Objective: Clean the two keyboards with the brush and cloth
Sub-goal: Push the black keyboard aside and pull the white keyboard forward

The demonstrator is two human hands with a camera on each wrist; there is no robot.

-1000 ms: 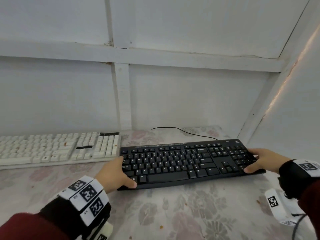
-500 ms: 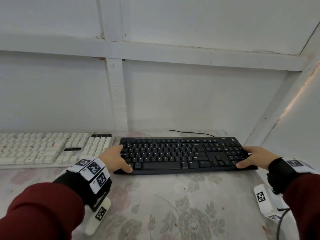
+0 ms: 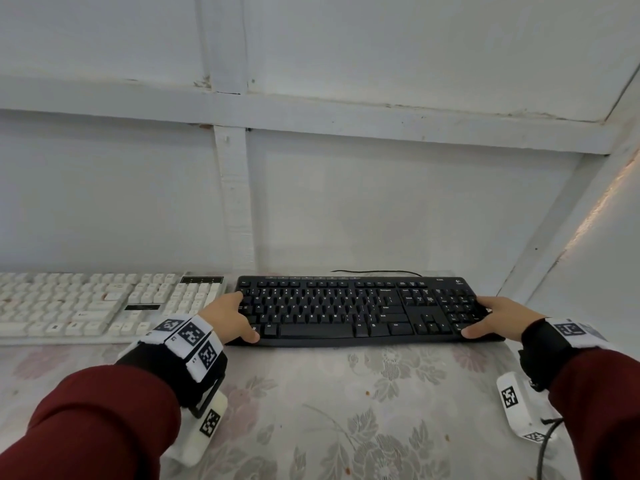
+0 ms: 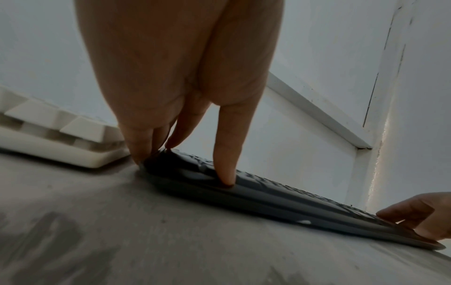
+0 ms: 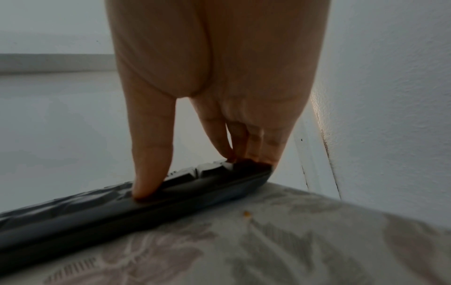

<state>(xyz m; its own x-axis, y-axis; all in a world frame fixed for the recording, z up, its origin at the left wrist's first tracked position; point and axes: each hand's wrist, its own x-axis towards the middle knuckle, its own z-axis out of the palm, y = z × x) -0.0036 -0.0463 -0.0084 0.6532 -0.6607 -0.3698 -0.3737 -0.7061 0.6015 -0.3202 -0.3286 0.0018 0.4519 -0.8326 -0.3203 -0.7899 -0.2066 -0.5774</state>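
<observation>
Head view: I am pinching the black keyboard (image 3: 349, 308) at both ends, left hand (image 3: 227, 318) and right hand (image 3: 498, 318); I should be keeping it level against the bench's (image 3: 346, 410) back edge.

A white-painted panelled wall (image 3: 381, 209) rises behind the surface (image 3: 346, 403), divided by a broad horizontal rail (image 3: 346, 112) and an upright batten (image 3: 235, 202) whose paint is chipped where the two meet. At right, a second white wall (image 3: 602, 258) closes in to form a corner, where a thin seam of warm light (image 3: 595, 209) runs down the joint (daylight or lamp, it cannot be told). The surface is covered by a pale cloth with a faded floral pattern (image 5: 317, 241), flecked with a few small orange-brown specks (image 5: 246, 213).
</observation>
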